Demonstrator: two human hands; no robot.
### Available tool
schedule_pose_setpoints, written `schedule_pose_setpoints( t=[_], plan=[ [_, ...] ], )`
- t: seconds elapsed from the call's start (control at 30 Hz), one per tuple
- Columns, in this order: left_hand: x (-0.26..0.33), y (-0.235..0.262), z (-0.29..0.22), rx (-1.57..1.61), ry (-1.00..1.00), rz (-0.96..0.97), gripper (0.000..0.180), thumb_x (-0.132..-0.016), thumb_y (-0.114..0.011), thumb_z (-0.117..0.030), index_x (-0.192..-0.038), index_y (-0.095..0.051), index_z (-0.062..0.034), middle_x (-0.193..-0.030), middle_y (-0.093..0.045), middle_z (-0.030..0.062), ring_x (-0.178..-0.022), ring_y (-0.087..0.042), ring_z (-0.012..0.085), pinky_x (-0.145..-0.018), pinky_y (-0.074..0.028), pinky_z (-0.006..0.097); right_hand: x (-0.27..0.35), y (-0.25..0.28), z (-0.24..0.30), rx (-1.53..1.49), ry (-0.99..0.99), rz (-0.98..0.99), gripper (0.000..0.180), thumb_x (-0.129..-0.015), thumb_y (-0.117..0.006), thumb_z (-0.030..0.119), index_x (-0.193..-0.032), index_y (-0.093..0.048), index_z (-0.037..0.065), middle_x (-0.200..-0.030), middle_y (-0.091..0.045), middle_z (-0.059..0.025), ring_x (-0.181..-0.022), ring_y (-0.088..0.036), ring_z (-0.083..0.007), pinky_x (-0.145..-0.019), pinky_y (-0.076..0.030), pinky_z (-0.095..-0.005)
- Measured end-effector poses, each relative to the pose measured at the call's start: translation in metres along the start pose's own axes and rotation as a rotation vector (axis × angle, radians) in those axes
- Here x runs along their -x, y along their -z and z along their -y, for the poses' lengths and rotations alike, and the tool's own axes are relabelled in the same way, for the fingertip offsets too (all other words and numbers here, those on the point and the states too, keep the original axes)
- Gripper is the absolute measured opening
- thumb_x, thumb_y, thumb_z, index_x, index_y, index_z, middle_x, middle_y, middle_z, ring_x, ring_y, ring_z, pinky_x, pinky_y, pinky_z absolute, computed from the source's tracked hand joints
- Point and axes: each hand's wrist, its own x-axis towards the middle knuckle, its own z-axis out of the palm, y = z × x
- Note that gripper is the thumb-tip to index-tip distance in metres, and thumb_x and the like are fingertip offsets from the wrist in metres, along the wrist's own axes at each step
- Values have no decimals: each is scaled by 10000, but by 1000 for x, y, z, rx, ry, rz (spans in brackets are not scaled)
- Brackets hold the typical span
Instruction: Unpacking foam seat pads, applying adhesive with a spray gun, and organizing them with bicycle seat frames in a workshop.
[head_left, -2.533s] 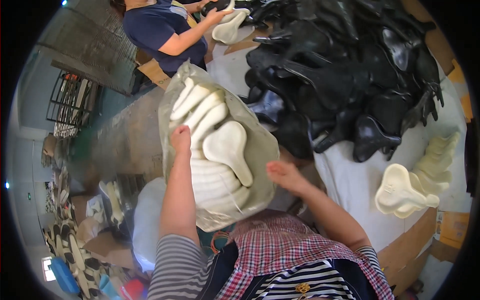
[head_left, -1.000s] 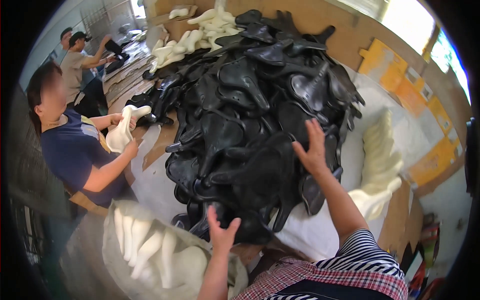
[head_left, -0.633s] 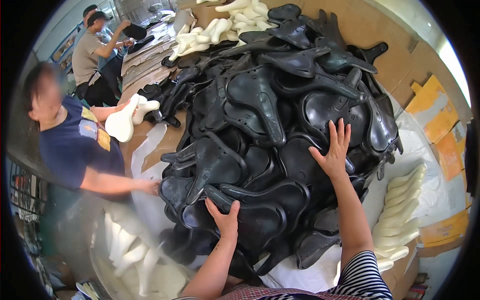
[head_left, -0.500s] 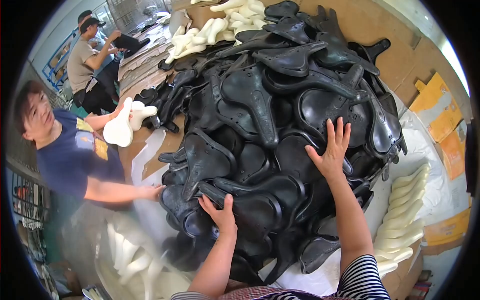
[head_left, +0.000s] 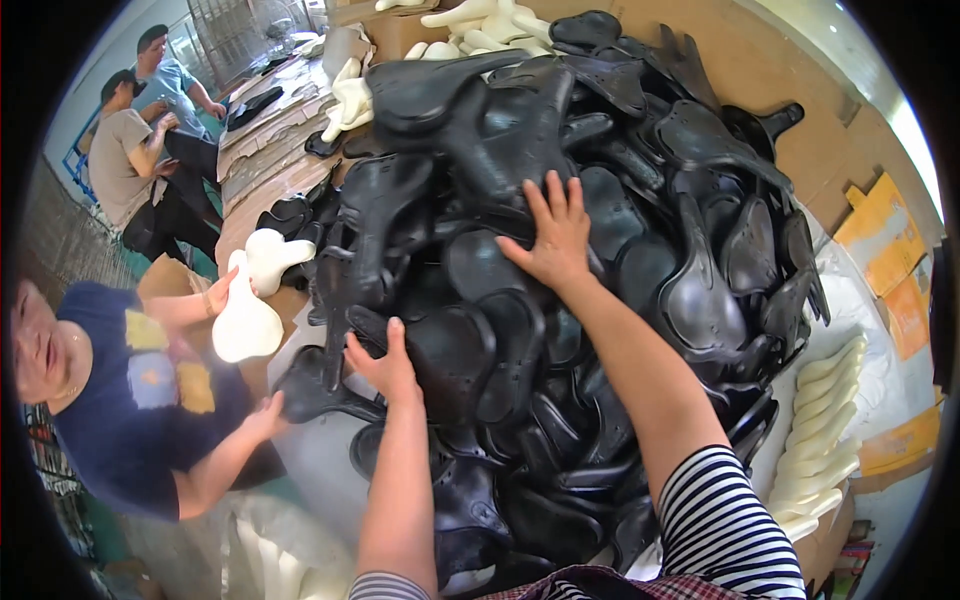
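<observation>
A large heap of black bicycle saddle shells (head_left: 440,365) lies in front of me. My left hand (head_left: 388,368) rests against the heap's left side, thumb and fingers apart, touching the narrow nose of one shell. Farther up the heap, my right hand (head_left: 556,238) presses with spread fingers against black shells (head_left: 510,120). At the left, a person (head_left: 150,390) holds cream saddle-shaped pieces (head_left: 247,318) in one hand. Their other hand grips a single black saddle shell (head_left: 318,388) at the heap's edge. My fingers hide parts of the shells beneath them.
Cream saddle-shaped pieces (head_left: 490,22) lie behind the heap, with a stacked row of them (head_left: 822,430) at the right. More pale pieces (head_left: 275,550) sit in a clear bag at the lower left. Cardboard (head_left: 690,25) lines the far side. Two people (head_left: 140,170) stand by a workbench (head_left: 275,120).
Both my hands have moved farther away and to the left, and shells at the heap's top have shifted that way. The person at the left has drawn a black shell outward.
</observation>
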Motion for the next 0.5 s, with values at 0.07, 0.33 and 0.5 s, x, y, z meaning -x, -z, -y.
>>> schedule_pose_setpoints(
  t=[0.07,0.33,0.5],
  plan=[
    [-34,-6,6,-64,8,-79,879,-705,-746,-460,-1373,-345,-54,-1468,-180,194,-1352,-213,307,-1089,-229,392,-18,-34,20,-4,46,40,834,-643,-689,540,-1358,-389,235,-1461,-251,-110,-1358,-142,-386,-964,-275,-578],
    [-137,-18,27,-174,100,-131,881,-729,-707,-501,-1323,-376,60,-1361,-374,215,-1211,-425,331,-1026,-346,384,-94,-175,91,-103,-4,359,848,-663,-675,530,-1389,-338,250,-1485,-211,-102,-1373,-101,-378,-988,-239,-636],
    [-165,-23,42,-162,187,-12,942,-739,-665,-556,-1375,-296,33,-1398,-338,210,-1207,-435,332,-1002,-358,392,-122,-180,69,-371,-142,483,811,-716,-592,570,-1391,-348,193,-1469,-247,-153,-1352,-133,-419,-1102,-200,-431]
  ],
)
